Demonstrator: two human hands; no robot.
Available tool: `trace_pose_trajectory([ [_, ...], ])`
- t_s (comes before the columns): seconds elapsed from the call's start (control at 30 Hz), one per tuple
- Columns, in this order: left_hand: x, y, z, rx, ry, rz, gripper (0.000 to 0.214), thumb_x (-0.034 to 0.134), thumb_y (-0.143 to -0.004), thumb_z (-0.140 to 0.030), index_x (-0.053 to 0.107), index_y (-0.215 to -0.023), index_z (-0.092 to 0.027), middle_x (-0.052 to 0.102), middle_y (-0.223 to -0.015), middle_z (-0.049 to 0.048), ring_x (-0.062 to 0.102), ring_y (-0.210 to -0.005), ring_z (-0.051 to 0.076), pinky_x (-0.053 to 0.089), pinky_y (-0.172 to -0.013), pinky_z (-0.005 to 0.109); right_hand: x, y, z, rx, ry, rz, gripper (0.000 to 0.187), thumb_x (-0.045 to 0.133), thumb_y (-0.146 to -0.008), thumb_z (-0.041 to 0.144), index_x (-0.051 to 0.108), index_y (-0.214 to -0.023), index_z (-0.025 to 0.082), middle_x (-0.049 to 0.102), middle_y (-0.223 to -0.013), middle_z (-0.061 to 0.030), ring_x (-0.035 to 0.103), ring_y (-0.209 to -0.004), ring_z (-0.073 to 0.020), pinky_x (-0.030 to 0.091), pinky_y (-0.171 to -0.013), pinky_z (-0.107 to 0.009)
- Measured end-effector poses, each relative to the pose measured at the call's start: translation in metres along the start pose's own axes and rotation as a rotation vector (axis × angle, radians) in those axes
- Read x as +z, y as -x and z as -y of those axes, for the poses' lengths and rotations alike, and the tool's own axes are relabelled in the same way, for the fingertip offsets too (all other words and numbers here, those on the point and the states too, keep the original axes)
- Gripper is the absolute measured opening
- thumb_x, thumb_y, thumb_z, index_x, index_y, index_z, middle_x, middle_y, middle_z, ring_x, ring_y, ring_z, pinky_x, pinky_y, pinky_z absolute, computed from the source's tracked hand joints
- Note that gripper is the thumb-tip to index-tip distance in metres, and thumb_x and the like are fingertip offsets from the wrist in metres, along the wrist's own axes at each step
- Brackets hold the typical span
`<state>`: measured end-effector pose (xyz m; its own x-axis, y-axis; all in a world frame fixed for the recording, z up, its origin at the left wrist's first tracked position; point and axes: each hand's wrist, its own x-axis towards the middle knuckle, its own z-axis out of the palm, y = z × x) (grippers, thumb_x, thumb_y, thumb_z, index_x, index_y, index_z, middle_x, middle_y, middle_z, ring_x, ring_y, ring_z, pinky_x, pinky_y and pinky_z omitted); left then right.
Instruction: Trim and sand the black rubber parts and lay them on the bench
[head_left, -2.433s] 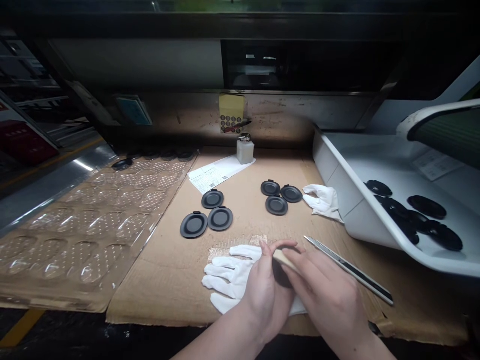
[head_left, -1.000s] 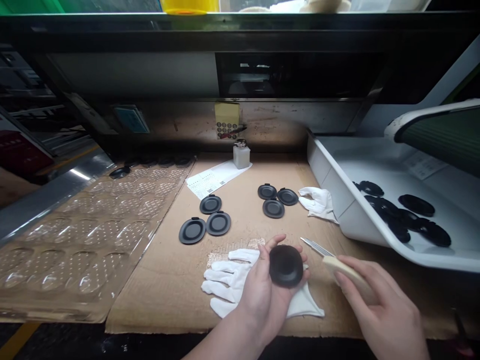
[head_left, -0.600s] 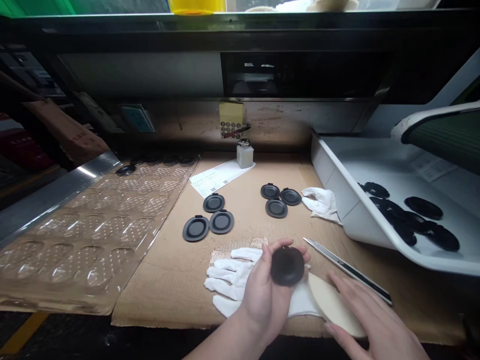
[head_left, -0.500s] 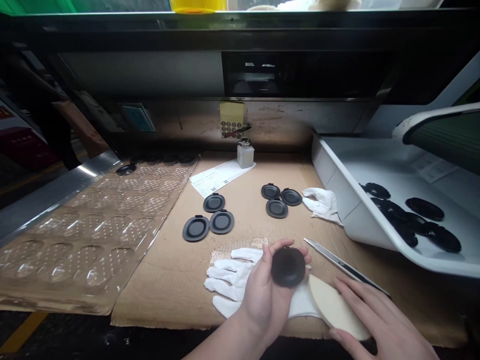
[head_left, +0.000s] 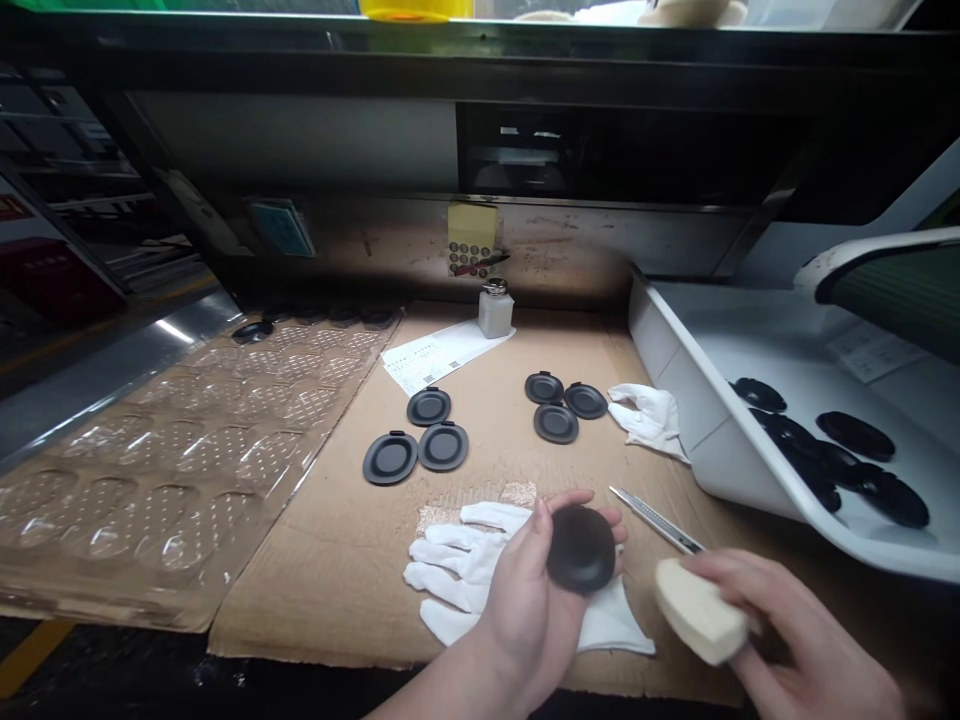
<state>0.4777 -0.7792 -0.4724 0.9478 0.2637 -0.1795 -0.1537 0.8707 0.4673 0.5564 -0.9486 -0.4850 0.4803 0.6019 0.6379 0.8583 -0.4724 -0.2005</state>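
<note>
My left hand point(head_left: 529, 600) grips a black rounded cap point(head_left: 580, 548), held upright over a white glove point(head_left: 465, 560) that lies on the cardboard. My right hand point(head_left: 802, 640) is closed round a cream-coloured oval block point(head_left: 697, 620), lifted just right of the cap and apart from it. A slim utility knife point(head_left: 654, 520) lies on the cardboard between the two hands, partly hidden by my right hand.
Two groups of three black lids point(head_left: 427, 440) point(head_left: 559, 402) lie on the cardboard sheet point(head_left: 352, 540). A clear blister tray point(head_left: 172, 450) covers the left. A white bin point(head_left: 720, 440) with several black caps stands right. A second white glove point(head_left: 649, 415), paper slip point(head_left: 442, 352) and small bottle point(head_left: 495, 308) lie further back.
My right hand pulled the cream block away from the cap, laid it flat on the cardboard, then lifted it again. My left hand turned the cap face-out and kept holding it.
</note>
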Motion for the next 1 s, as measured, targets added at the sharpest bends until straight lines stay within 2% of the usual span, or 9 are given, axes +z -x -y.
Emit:
trace_pose_trajectory([
  [0.1,0.001,0.0,0.0,0.004,-0.032,0.014,0.037,0.038,-0.085,-0.04,0.053,-0.103,-0.012,0.059,-0.103,0.0153,0.055,-0.096,0.024,0.038,-0.086,0.037,0.005,-0.04,0.013,-0.369,-0.108,0.04,0.025,0.045,-0.081,0.01,0.052,-0.103,0.02,0.061,-0.101,-0.0033,0.052,-0.1,-0.0175,0.039,-0.087,-0.035],
  [0.17,0.002,0.0,-0.001,0.008,-0.055,0.014,0.034,0.038,-0.086,-0.038,0.054,-0.1,-0.012,0.059,-0.103,0.0126,0.056,-0.094,0.021,0.039,-0.084,0.034,0.012,-0.058,0.021,-0.443,-0.124,0.039,0.023,0.045,-0.081,0.007,0.054,-0.1,0.018,0.062,-0.101,-0.005,0.052,-0.098,-0.0178,0.038,-0.085,-0.037],
  [0.27,0.003,0.0,-0.002,0.021,-0.076,0.001,0.033,0.038,-0.086,-0.038,0.054,-0.099,-0.013,0.059,-0.102,0.0116,0.056,-0.092,0.021,0.04,-0.08,0.032,0.018,-0.06,0.027,-0.425,-0.127,0.044,0.02,0.045,-0.082,0.007,0.055,-0.097,0.016,0.062,-0.098,-0.006,0.053,-0.092,-0.0162,0.039,-0.08,-0.035],
  [0.4,0.004,-0.002,-0.001,0.056,-0.026,-0.036,0.032,0.04,-0.085,-0.039,0.051,-0.098,-0.011,0.06,-0.101,0.0149,0.055,-0.098,0.025,0.039,-0.086,0.037,0.009,-0.03,0.015,-0.389,-0.206,0.179,0.022,0.046,-0.081,0.01,0.056,-0.1,0.018,0.061,-0.098,-0.0049,0.054,-0.089,-0.0145,0.043,-0.078,-0.03],
  [0.47,0.004,-0.002,-0.001,0.047,-0.005,-0.042,0.034,0.04,-0.084,-0.039,0.049,-0.1,-0.011,0.06,-0.101,0.0167,0.056,-0.098,0.027,0.039,-0.087,0.04,0.001,-0.016,0.004,-0.305,-0.213,0.107,0.024,0.048,-0.08,0.011,0.057,-0.1,0.019,0.061,-0.099,-0.003,0.055,-0.09,-0.0136,0.044,-0.076,-0.025],
  [0.57,0.004,0.0,-0.002,0.023,-0.011,-0.037,0.037,0.041,-0.084,-0.041,0.048,-0.104,-0.01,0.059,-0.102,0.0188,0.056,-0.099,0.028,0.037,-0.09,0.042,-0.004,-0.007,-0.014,-0.06,0.12,-0.062,0.032,0.046,-0.081,0.016,0.056,-0.11,0.024,0.061,-0.101,0.0003,0.056,-0.089,-0.0153,0.043,-0.072,-0.027],
  [0.67,0.007,0.0,-0.004,0.001,-0.009,-0.054,0.038,0.043,-0.083,-0.04,0.046,-0.106,-0.011,0.058,-0.105,0.0194,0.056,-0.101,0.028,0.036,-0.092,0.042,0.0,-0.007,-0.024,0.06,0.634,-0.08,0.045,0.043,-0.082,0.021,0.044,-0.127,0.028,0.062,-0.102,0.0026,0.055,-0.074,-0.0157,0.035,-0.055,-0.029],
  [0.77,0.009,0.0,-0.005,-0.013,-0.001,-0.061,0.036,0.043,-0.082,-0.043,0.046,-0.103,-0.013,0.059,-0.103,0.018,0.056,-0.1,0.026,0.036,-0.091,0.04,0.006,-0.011,-0.023,0.011,0.772,-0.076,0.044,0.041,-0.081,0.019,0.049,-0.123,0.029,0.058,-0.113,0.0038,0.053,-0.078,-0.0177,0.032,-0.053,-0.03],
  [1.0,0.006,0.002,-0.004,-0.002,0.01,-0.016,0.036,0.039,-0.083,-0.046,0.046,-0.105,-0.018,0.058,-0.105,0.014,0.057,-0.092,0.021,0.039,-0.084,0.037,0.016,-0.025,-0.014,-0.103,0.581,0.041,0.029,0.043,-0.085,0.037,0.059,-0.099,0.018,0.056,-0.116,-0.004,0.047,-0.107,-0.0267,0.035,-0.081,-0.044],
])
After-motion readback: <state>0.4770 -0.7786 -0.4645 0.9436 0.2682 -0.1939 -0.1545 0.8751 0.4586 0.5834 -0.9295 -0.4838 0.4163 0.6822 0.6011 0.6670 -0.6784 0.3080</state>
